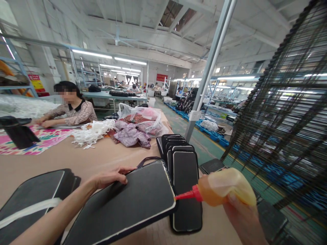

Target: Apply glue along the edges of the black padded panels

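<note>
My left hand (114,177) grips the far edge of a dark rounded rectangular panel (138,200), thumb on its face and fingers behind. A pale line runs along the panel's border. My right hand (241,211) is wrapped around a soft squeeze bottle (226,187) of yellowish liquid, tilted sideways. The bottle's red nozzle (186,194) meets the panel's right corner at the pale line. Just behind stands a leaning row of similar dark panels (186,177). To the left lies a stack of dark panels (30,190) with a white band across it.
A co-worker (74,105) sits across the brown table (122,156). White strips (94,132), a crumpled lilac cloth (133,134) and a clear plastic bag (145,117) lie on the table. A metal post (204,75) and a wire rack (281,112) stand at right.
</note>
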`<state>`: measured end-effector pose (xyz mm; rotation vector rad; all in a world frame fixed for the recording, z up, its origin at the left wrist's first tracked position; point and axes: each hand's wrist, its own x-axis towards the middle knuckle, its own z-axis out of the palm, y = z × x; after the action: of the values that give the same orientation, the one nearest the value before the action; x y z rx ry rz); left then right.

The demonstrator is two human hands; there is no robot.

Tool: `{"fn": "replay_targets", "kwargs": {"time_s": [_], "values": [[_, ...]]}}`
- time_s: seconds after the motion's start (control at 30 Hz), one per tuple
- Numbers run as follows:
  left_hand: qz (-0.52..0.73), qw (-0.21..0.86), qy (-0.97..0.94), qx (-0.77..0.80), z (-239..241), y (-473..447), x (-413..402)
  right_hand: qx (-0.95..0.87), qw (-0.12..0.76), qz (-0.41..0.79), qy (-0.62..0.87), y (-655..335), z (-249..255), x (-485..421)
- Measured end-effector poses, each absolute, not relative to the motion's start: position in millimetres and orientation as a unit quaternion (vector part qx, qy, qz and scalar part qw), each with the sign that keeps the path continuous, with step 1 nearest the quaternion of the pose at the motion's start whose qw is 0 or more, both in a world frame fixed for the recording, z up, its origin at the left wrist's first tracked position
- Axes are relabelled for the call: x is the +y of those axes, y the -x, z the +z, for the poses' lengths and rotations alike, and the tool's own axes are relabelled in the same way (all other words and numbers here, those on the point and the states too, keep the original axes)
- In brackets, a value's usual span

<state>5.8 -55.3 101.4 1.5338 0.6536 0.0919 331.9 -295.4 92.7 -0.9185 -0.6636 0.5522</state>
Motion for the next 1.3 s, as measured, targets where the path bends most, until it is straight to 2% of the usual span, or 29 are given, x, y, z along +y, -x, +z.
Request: {"fn": "replay_targets", "kwargs": {"time_s": [0.17, 0.5, 1.3], "values": [[0.064, 0.662, -0.668, 0.334, 87, -3, -55, -0.275, 0.826, 0.217, 0.442, -345, 69, -299], [0.077, 0.635, -0.676, 0.367, 87, -4, -61, -0.280, 0.821, 0.177, 0.464, -344, 66, -303], [0.119, 0.707, -0.575, 0.393, 71, -14, -79, -0.232, 0.857, 0.109, 0.448, -304, 73, -288]]}}
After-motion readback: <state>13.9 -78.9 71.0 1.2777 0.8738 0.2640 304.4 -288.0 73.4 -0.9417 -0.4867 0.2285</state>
